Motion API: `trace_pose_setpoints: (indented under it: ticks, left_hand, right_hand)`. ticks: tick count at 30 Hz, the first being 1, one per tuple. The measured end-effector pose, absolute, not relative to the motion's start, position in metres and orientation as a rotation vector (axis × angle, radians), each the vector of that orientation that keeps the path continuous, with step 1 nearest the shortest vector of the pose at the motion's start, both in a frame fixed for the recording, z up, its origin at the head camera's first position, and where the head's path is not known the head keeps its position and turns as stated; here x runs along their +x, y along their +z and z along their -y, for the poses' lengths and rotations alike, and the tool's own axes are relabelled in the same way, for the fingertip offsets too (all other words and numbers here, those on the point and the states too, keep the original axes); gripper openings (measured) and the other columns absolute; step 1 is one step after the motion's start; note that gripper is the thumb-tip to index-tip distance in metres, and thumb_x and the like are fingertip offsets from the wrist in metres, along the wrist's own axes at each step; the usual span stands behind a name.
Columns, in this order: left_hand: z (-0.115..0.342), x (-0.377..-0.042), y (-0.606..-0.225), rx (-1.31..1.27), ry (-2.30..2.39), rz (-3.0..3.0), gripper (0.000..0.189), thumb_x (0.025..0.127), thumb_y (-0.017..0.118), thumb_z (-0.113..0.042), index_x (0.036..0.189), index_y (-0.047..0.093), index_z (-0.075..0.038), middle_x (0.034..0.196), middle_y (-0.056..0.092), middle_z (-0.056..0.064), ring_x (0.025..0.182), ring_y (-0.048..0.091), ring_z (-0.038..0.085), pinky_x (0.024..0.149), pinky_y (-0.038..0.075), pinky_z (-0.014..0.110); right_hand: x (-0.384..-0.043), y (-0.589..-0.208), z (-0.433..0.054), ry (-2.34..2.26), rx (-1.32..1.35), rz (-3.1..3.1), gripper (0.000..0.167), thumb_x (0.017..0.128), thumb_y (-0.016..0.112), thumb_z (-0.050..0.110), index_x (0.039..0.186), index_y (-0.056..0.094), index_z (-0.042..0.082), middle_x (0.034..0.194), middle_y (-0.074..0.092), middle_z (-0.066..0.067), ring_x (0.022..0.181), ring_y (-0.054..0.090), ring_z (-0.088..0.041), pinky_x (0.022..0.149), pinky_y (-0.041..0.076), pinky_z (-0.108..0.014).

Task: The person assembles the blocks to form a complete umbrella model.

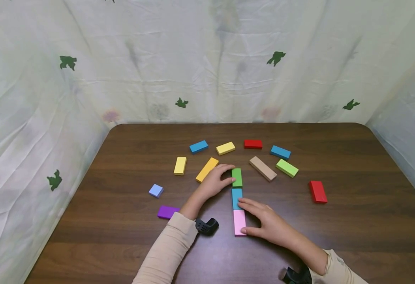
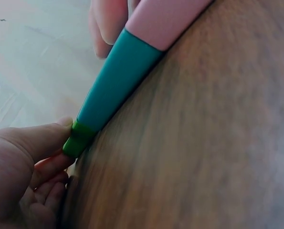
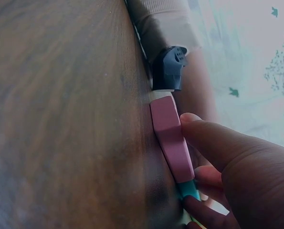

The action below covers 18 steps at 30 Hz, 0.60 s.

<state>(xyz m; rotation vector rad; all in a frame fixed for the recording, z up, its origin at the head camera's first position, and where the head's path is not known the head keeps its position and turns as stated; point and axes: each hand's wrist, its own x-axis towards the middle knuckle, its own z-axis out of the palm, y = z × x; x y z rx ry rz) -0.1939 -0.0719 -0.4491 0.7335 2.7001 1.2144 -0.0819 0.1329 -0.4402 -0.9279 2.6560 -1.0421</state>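
Note:
Three blocks lie end to end in a column pointing away from me: a pink block [image 1: 239,223] nearest, a light blue block [image 1: 237,198] in the middle and a green block [image 1: 237,178] farthest. My left hand [image 1: 214,182] pinches the green block, thumb at its left side and fingertips at its far end. In the left wrist view, the green block [image 2: 78,138] sits between thumb and finger. My right hand [image 1: 269,225] rests along the column's right side, its thumb on the pink block's edge and its fingertips against the light blue block. Its fingers are fairly straight.
Loose blocks lie around the column: a tan block [image 1: 262,169], a lime block [image 1: 287,168], an orange block [image 1: 207,170], a purple block [image 1: 168,212] by the left forearm, a red block [image 1: 318,192] at right, and several others. A white curtain [image 1: 207,71] hangs behind the table.

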Motion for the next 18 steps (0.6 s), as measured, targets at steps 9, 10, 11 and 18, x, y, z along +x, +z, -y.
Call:
trace_pose_setpoints:
  ticks: [9, 10, 11, 18]
  left_hand:
    - [0.0731, -0.1924, -0.4489, 0.747, 1.217, -2.691, 0.042, 0.087, 0.061, -0.023, 0.124, 0.052, -0.006, 0.122, 0.051, 0.006, 0.116, 0.044, 0.017, 0.097, 0.033, 0.032]
    - [0.0733, -0.1922, -0.449, 0.749, 1.217, -2.691, 0.042, 0.087, 0.061, -0.023, 0.124, 0.053, -0.006, 0.122, 0.051, 0.006, 0.116, 0.044, 0.017, 0.097, 0.033, 0.032]
    - [0.0734, -0.1921, -0.4489, 0.748, 1.219, -2.69, 0.042, 0.087, 0.061, -0.022, 0.124, 0.053, -0.006, 0.122, 0.052, 0.006, 0.116, 0.044, 0.017, 0.097, 0.033, 0.032]
    - [0.0745, -0.191, -0.4493, 0.753, 1.211, -2.689, 0.042, 0.087, 0.061, -0.022, 0.124, 0.052, -0.006, 0.123, 0.052, 0.006, 0.116, 0.043, 0.016, 0.097, 0.032, 0.032]
  right_hand:
    - [-0.082, -0.44, -0.1331, -1.04, -0.921, -2.653, 0.066, 0.078, 0.065, 0.045, 0.133, 0.046, 0.013, 0.138, 0.038, 0.0, 0.123, 0.036, -0.019, 0.095, 0.031, -0.05]
    - [-0.082, -0.44, -0.1331, -1.04, -0.92, -2.653, 0.066, 0.078, 0.065, 0.045, 0.133, 0.046, 0.013, 0.138, 0.038, 0.001, 0.123, 0.036, -0.019, 0.095, 0.031, -0.049]
    - [-0.0819, -0.4401, -0.1331, -1.041, -0.92, -2.654, 0.066, 0.078, 0.065, 0.045, 0.133, 0.046, 0.013, 0.138, 0.038, 0.001, 0.123, 0.036, -0.019, 0.095, 0.031, -0.049]
    - [-0.0823, -0.4414, -0.1337, -1.031, -0.926, -2.66, 0.066, 0.078, 0.065, 0.045, 0.132, 0.046, 0.013, 0.137, 0.038, 0.001, 0.123, 0.037, -0.018, 0.095, 0.031, -0.049]
